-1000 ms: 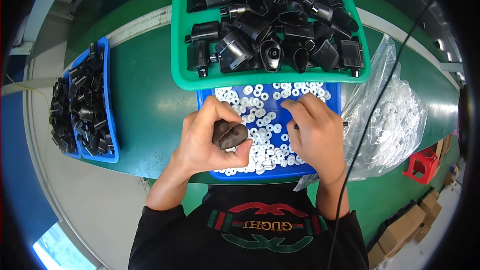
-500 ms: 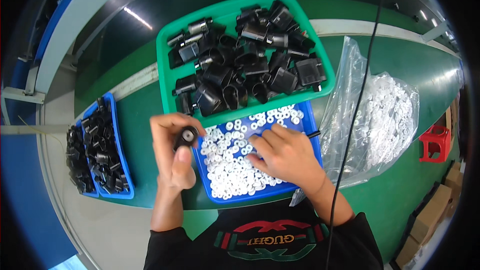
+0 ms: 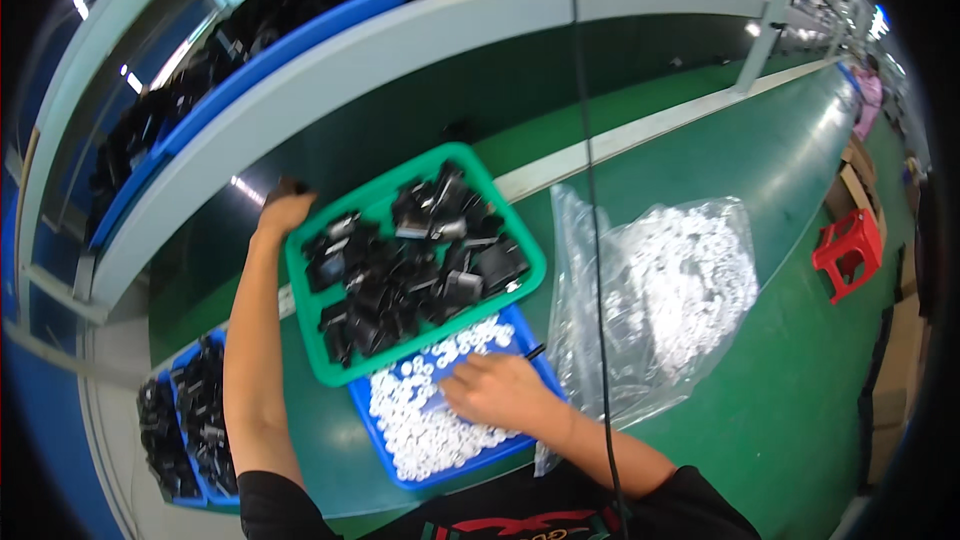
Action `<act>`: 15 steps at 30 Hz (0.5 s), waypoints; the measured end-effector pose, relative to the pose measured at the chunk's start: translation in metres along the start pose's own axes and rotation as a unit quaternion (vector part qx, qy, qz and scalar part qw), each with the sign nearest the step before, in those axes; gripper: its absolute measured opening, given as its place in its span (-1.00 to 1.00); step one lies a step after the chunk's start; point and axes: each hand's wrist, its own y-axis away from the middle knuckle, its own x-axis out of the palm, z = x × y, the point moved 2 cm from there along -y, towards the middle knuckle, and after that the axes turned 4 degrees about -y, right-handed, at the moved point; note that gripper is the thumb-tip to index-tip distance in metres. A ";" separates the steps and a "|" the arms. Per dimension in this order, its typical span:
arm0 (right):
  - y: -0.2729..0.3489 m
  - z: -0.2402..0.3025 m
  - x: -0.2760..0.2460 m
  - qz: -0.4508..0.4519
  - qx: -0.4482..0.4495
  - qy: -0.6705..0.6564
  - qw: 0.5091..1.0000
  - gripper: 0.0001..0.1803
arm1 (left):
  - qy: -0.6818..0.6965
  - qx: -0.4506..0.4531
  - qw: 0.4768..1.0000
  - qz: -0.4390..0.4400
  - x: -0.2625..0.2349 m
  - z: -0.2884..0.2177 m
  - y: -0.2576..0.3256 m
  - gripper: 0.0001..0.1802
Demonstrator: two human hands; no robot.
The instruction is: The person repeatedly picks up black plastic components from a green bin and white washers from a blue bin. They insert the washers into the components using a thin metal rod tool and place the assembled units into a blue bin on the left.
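My left hand (image 3: 288, 208) is stretched out past the far left corner of a green tray (image 3: 318, 348). Its fingers are blurred and closed round a black plastic part (image 3: 287, 186), over the dark surface behind the tray. Many black plastic housings (image 3: 400, 285) lie jumbled in the green tray. My right hand (image 3: 500, 392) is over a blue tray (image 3: 545, 372) of small white rings (image 3: 425, 443), its fingers curled down among them. Whatever those fingers pinch, if anything, is hidden. A short black stick (image 3: 536, 351) pokes out at the blue tray's right edge.
A clear plastic bag (image 3: 690, 280) of white rings lies on the green table at right. Blue trays (image 3: 190, 490) of black parts stand at lower left. A pale rail (image 3: 400, 35) crosses behind, below more filled bins. A black cable (image 3: 592, 200) hangs in front; a red stool (image 3: 848, 252) stands right.
My left hand has moved from near the blue tray to beyond the green tray, carrying the black part. My right hand stays at the rings. The view has tilted up.
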 end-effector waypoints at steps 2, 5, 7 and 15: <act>0.006 -0.006 -0.006 -0.004 0.019 0.004 1.000 -0.93 | -0.027 -0.033 0.997 0.061 0.006 -0.028 -0.019 -0.53; 0.005 -0.004 -0.005 -0.006 0.011 -0.011 1.000 -0.90 | -0.086 -0.037 0.985 0.142 0.014 -0.019 -0.041 -0.50; 0.007 -0.003 -0.003 0.001 0.015 -0.010 1.000 -0.88 | -0.083 0.024 0.977 0.196 0.022 -0.026 -0.044 -0.46; 0.008 -0.001 -0.002 0.020 0.020 -0.011 1.000 -0.87 | -0.040 0.099 0.968 0.228 0.029 -0.027 -0.040 -0.39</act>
